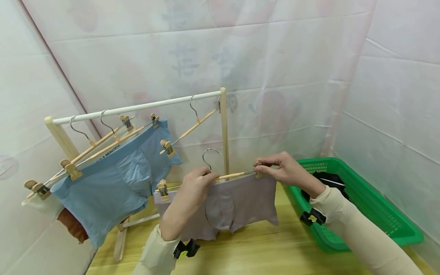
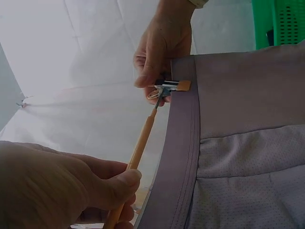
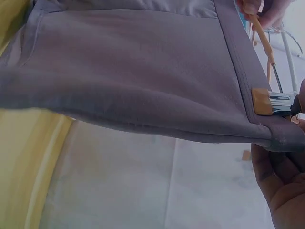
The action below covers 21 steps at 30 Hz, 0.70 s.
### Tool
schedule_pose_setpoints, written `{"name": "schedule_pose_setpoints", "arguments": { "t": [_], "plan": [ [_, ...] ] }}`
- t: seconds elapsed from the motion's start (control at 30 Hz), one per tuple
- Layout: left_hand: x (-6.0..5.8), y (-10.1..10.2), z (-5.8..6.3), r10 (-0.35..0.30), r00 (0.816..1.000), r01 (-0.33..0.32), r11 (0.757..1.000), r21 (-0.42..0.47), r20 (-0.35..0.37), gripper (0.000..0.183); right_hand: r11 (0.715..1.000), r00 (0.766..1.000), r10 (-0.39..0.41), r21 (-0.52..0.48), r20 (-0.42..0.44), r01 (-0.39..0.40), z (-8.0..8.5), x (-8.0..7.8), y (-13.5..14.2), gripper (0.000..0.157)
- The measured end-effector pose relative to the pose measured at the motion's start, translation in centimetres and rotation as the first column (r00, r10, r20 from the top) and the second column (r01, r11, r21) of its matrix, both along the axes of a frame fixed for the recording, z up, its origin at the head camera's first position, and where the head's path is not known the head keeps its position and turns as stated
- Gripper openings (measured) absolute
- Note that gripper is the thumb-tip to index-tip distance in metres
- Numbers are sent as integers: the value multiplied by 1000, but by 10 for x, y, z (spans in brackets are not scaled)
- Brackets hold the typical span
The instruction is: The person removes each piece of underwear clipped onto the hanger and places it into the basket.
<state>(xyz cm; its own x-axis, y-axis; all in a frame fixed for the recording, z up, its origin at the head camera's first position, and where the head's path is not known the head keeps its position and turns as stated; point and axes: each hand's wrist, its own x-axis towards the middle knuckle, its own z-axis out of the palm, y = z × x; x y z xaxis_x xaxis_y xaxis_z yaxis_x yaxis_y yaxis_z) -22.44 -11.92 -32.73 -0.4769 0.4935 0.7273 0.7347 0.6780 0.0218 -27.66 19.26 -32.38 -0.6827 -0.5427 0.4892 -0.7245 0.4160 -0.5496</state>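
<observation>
My left hand (image 1: 187, 200) grips the wooden bar of a clip hanger (image 1: 232, 176), thumb along the bar in the left wrist view. Pale mauve boxer briefs (image 1: 254, 198) hang from this hanger by their waistband. One clip (image 1: 164, 191) bites the waistband at the left end. At the other end, my right hand (image 1: 288, 172) pinches the right clip (image 2: 183, 86), whose tan jaw lies over the waistband edge. In the right wrist view the right-hand fingers (image 3: 269, 179) are partly behind the waistband corner. The hanger's metal hook (image 1: 210, 151) points up, off the rail.
To the left stands a rack with a white rail (image 1: 144, 105). Light blue boxer briefs (image 1: 113, 183) hang there, with white and brown garments behind, plus a bare clip hanger (image 1: 197, 121). A green basket (image 1: 378, 206) with black items (image 1: 328, 181) sits at right on the wooden table (image 1: 247, 252).
</observation>
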Motion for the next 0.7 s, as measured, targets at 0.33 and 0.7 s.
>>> {"name": "schedule_pose_setpoints", "arguments": {
  "t": [0.33, 0.7],
  "plan": [
    [-5, 13, -3, -41, 999, 40, 999, -34, -12, 30, 999, 998, -49, 14, -49, 50, -10, 7, 16, 26],
    [-4, 22, -3, -56, 998, 57, 997, -57, 6, 37, 997, 996, -83, 7, -22, 83, -16, 11, 26, 23]
  ]
}}
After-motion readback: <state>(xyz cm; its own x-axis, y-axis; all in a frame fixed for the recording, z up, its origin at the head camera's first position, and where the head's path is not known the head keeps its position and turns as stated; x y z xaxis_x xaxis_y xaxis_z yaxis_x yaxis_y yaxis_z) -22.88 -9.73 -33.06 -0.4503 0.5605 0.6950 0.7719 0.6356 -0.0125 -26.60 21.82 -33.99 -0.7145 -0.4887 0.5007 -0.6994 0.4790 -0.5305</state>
